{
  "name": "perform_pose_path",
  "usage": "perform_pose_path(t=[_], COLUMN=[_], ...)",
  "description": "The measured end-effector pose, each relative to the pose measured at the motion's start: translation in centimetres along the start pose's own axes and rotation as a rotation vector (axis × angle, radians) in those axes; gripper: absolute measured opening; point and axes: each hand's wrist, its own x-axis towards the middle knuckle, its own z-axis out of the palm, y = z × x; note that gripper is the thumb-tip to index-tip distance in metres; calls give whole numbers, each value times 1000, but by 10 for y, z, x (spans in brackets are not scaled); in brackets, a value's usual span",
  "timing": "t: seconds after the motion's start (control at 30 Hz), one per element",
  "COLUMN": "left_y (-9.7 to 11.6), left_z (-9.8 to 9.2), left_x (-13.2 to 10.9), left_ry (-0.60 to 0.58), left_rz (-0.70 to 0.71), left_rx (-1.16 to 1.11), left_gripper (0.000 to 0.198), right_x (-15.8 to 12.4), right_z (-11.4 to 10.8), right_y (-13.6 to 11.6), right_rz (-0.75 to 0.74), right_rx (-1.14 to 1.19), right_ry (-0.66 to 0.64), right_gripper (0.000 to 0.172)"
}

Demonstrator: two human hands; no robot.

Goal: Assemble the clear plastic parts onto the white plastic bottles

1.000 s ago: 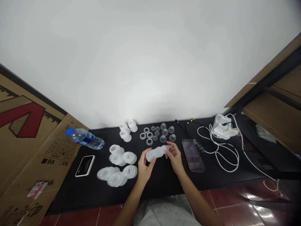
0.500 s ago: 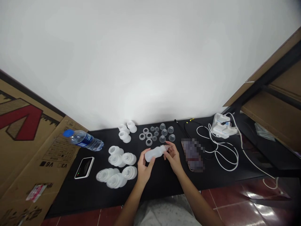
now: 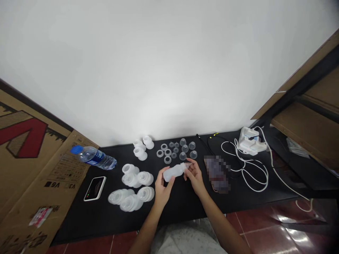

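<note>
Almost no shift since half a second back: both hands and bottle in nearly same spot, view only drifting slightly. Left hand (image 3: 163, 188) curled around wide body of a frosted plastic bottle (image 3: 172, 172); right hand (image 3: 194, 177) pinching its narrow end. Grip closed from both sides, hands apart along bottle, fingers clamped on it. Bottle lying sideways above a black table (image 3: 76, 220), narrow end tilted toward 2 o'clock.

Just beside hands at 9 o'clock, stacked translucent funnel-shaped parts (image 3: 131, 201) in several groups. Beyond those at 9 o'clock, black phone-like device (image 3: 94, 188) with small green lights. At 3 o'clock, pixelated object (image 3: 217, 174), kind impossible to tell. Farther at 3 o'clock, looped white cable (image 3: 254, 176).

At 11 o'clock, three white upright pieces (image 3: 140, 148). At 12 o'clock, grey rings (image 3: 164, 147) and small clear cups (image 3: 185, 148) in loose rows. At 10 o'clock, water bottle (image 3: 94, 157) with blue cap, lying on its side. At 2 o'clock, white plastic unit (image 3: 250, 141) at far table edge. Left of table, flattened cardboard (image 3: 34, 169); red tile floor (image 3: 259, 225) at 4 o'clock; white wall (image 3: 169, 70) behind everything.
</note>
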Motion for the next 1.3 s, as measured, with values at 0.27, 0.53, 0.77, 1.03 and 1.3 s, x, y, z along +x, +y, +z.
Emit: perform_pose_path(t=[0.27, 0.53, 0.77, 1.03, 1.3], left_y=[-2, -2, -4, 0, -1], left_z=[-1, 0, -1, 0, 0], left_x=[0, 0, 0, 0, 0], left_ry=[-18, -48, -37, -50, -8], left_rz=[6, 47, 8, 44, 6], left_rx=[12, 34, 3, 23, 10], left_gripper=[48, 47, 47, 47, 48], right_x=[-1, 1, -1, 2, 0], right_z=[2, -1, 0, -1, 1], right_y=[-3, -1, -6, -1, -7], right_rz=[0, 17, -38, 7, -24], right_rx=[17, -23, -8, -60, -17], right_ry=[7, 69, -25, 82, 16], right_gripper=[59, 43, 60, 40, 54])
